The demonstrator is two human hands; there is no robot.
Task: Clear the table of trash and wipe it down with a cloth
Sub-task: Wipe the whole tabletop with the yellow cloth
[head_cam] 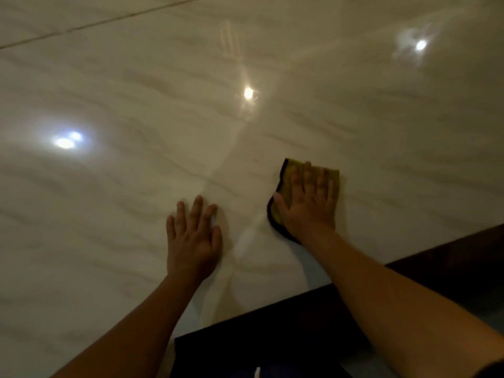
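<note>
A glossy pale marble-look table (136, 186) fills most of the view. A yellow-green cloth with a dark edge (289, 173) lies flat on it near the front edge. My right hand (311, 203) presses palm-down on the cloth, fingers spread and pointing away from me. My left hand (193, 236) rests flat on the bare tabletop just left of the cloth, fingers apart, holding nothing. No trash shows on the surface.
The table's dark front edge (436, 257) runs diagonally at the lower right, with dark floor or clothing below it. A thin seam line (109, 21) crosses the far top left. Bright ceiling-light reflections (248, 93) dot the surface.
</note>
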